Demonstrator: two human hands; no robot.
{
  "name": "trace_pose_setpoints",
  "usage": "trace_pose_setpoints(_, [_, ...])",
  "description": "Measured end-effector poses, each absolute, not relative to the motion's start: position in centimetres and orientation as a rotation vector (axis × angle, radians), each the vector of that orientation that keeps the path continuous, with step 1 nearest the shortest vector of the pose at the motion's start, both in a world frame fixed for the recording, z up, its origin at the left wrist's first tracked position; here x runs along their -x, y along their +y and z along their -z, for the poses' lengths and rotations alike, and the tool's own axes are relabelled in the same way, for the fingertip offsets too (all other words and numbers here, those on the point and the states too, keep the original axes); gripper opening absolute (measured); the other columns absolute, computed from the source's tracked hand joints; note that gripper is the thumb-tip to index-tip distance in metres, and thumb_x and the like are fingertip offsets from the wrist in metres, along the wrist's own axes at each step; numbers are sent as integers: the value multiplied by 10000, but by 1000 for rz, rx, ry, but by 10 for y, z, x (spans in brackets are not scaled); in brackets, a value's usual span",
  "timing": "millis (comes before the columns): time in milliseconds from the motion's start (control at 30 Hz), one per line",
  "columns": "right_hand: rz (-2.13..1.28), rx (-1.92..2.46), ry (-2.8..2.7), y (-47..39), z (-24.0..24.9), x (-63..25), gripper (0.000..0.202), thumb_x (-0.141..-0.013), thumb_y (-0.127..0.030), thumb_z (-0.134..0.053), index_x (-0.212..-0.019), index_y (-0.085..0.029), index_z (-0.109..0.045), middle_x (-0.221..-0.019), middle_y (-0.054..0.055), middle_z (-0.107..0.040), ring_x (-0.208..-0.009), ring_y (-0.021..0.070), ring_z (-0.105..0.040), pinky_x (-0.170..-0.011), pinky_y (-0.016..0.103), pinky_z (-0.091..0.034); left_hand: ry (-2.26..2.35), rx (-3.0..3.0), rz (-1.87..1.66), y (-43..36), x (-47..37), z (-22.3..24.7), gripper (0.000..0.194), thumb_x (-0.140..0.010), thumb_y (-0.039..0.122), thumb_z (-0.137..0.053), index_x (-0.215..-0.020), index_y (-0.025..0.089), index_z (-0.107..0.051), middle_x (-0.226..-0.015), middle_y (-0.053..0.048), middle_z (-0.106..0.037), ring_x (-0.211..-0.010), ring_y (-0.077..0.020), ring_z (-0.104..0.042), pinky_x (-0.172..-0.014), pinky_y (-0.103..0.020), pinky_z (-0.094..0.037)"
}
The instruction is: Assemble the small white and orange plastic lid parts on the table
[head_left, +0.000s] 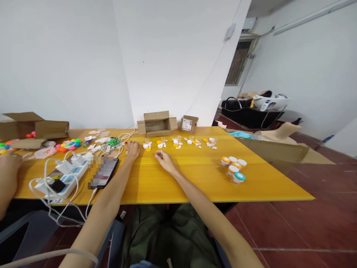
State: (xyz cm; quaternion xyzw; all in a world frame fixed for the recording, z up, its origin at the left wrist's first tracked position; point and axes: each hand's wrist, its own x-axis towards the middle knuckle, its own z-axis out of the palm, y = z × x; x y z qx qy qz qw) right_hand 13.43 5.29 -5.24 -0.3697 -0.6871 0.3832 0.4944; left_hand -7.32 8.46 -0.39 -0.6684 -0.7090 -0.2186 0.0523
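1. The left hand (134,149), just left of the frame's centre, is over the table (195,182) with its fingers bent; I cannot tell whether they close on anything.
2. The right hand (165,161), near the centre, has its fingers loosely curled; whether something small sits between them cannot be told.
3. The caps and small white pieces (160,146) lie in little piles across the middle of the frame, beyond the right hand; clear cups (179,138) are among them.
4. Lidded jars (233,169) stand grouped at centre right, with orange, white and teal lids.
5. A green circuit board (113,142) and white cables (128,134) lie left of the left hand.
6. A phone (108,175) and a loaded power strip (74,175) lie at lower left.
7. An open cardboard box (158,125) and a smaller box (189,124) stand by the wall, above centre.
8. Coloured balls (69,145) and another person's hand (10,163) are at the left.
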Motion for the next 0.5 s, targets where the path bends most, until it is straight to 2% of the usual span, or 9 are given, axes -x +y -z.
trace_pose_setpoints(267, [-950, 922, -1657, 50, 49, -132, 117, -810, -242, -625, -915, -220, -672, -955, 37, -730, -887, 188, -683, -921, 382, -543, -2185, 1980, 772, 84, 72, 3, 490, -769, 48, -466, -1175, 216, -681, -1206, -116, -698, -1254, -312, -530, -1049, -500, -415])
trace_pose_setpoints(500, [-951, 916, -1654, 49, 46, -130, 98, -807, -229, -632, -899, -223, -667, -946, 29, -733, -880, 180, -682, -909, 366, -547, -2144, 1957, 870, 89, 81, 2, 494, -767, 63, -468, -1193, 216, -666, -1233, -99, -693, -1239, -284, -562, -1099, -441, -407])
